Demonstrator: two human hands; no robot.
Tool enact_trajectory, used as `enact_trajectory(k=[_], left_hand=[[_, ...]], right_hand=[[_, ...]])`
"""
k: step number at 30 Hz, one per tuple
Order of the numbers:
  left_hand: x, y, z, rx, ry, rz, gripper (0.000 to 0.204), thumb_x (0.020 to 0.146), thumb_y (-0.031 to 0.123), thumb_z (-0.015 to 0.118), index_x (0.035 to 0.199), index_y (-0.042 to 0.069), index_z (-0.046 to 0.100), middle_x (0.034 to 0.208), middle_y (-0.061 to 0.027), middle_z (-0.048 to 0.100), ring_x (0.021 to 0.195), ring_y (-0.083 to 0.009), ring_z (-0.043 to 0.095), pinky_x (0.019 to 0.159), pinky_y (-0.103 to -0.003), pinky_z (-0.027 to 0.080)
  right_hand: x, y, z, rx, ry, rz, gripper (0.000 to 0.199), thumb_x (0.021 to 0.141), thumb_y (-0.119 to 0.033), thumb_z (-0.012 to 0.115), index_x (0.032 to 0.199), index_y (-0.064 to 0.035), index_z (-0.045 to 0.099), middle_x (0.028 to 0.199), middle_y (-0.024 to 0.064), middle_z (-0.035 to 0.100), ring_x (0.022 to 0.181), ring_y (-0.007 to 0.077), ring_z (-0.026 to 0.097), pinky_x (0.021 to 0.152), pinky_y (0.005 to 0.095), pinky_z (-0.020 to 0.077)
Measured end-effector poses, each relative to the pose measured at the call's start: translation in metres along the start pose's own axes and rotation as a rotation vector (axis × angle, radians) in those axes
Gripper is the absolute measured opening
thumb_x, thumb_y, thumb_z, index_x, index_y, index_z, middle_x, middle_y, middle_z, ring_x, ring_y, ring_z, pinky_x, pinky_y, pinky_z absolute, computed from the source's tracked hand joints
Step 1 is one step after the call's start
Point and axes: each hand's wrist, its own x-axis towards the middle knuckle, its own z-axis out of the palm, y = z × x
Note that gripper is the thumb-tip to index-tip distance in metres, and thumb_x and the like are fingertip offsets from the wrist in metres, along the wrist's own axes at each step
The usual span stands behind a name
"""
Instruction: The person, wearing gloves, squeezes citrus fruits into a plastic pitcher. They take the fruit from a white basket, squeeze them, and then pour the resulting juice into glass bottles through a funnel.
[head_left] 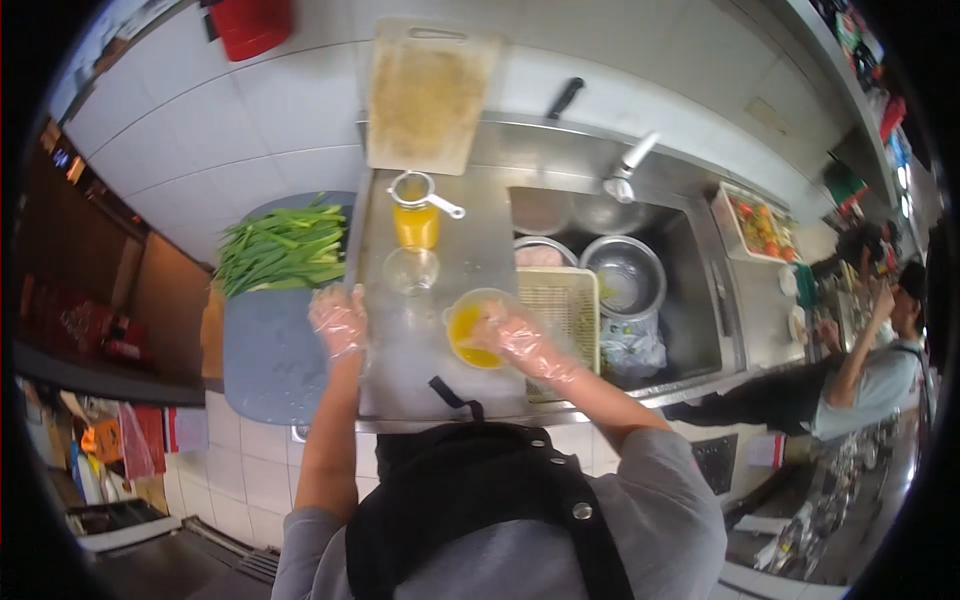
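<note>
My right hand (518, 338), in a clear plastic glove, reaches over a round bowl (451, 312) of yellow liquid (466, 328). Its fingers are closed and bent down into the bowl; whatever they hold is hidden. The left hand (338, 316), also gloved, lies with its fingers apart where the blue-grey cutting board (268, 352) meets the steel counter (400, 355). Long green onion leaves (285, 245) are spread on that board, just beyond the left fingers. Behind the bowl stand a clear empty-looking bowl (410, 271) and a container of orange-yellow liquid (416, 228) with a small white-handled strainer (411, 188) across its top.
Right of the bowl, a cream basket (592, 330) sits at the sink's (690, 300) near-left side, beside a metal bowl (623, 278) and a plastic bag (633, 346). A faucet (622, 183) rises behind. A worn cutting board (430, 95) leans on the wall. Another person (870, 370) stands far right.
</note>
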Motion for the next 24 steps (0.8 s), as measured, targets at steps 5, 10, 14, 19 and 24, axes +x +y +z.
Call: enact_trajectory(k=[5,10,14,19,24], left_hand=[[0.003,0.004,0.001,0.051,-0.042,-0.007,0.044,0.097,0.042,0.056,0.108,0.001,0.066,0.115,-0.0189,0.066,0.118,-0.0382,0.056,0.103,-0.050,0.041],[0.006,0.016,-0.008,0.008,-0.086,-0.020,0.045,0.097,0.042,0.055,0.107,0.000,0.066,0.115,-0.0193,0.066,0.117,-0.0377,0.057,0.103,-0.049,0.041],[-0.002,-0.003,-0.006,0.049,-0.014,-0.010,0.043,0.097,0.041,0.055,0.106,0.000,0.066,0.114,-0.0200,0.066,0.116,-0.0383,0.057,0.103,-0.050,0.041],[0.002,0.005,-0.001,0.056,-0.021,-0.039,0.042,0.097,0.040,0.056,0.109,0.001,0.066,0.112,-0.0197,0.066,0.116,-0.0393,0.056,0.101,-0.051,0.041],[-0.001,0.002,-0.009,0.003,-0.028,-0.070,0.046,0.096,0.042,0.056,0.113,0.001,0.064,0.113,-0.0206,0.064,0.118,-0.0404,0.055,0.103,-0.052,0.038]], right_hand=[[-0.006,0.001,-0.026,0.420,0.119,0.618,0.020,0.094,-0.026,0.061,0.101,-0.0093,0.070,0.107,0.0146,0.061,0.103,0.0300,0.060,0.091,0.0383,0.0480],[-0.070,0.029,-0.113,0.246,0.808,0.651,0.013,0.093,-0.009,0.060,0.103,-0.0071,0.067,0.099,0.0130,0.060,0.094,0.0290,0.059,0.082,0.0400,0.0480],[-0.101,0.048,-0.115,-0.358,0.815,0.795,0.009,0.091,-0.006,0.065,0.098,-0.0012,0.067,0.096,0.0168,0.061,0.089,0.0340,0.059,0.078,0.0428,0.0482],[-0.135,0.037,-0.038,0.061,0.492,0.913,0.036,0.092,-0.026,0.065,0.116,0.0016,0.064,0.120,0.0233,0.058,0.114,0.0383,0.054,0.098,0.0456,0.0438],[-0.069,-0.005,-0.021,0.813,0.355,0.831,0.028,0.100,-0.021,0.058,0.115,0.0017,0.061,0.113,0.0145,0.061,0.104,0.0222,0.058,0.091,0.0352,0.0468]])
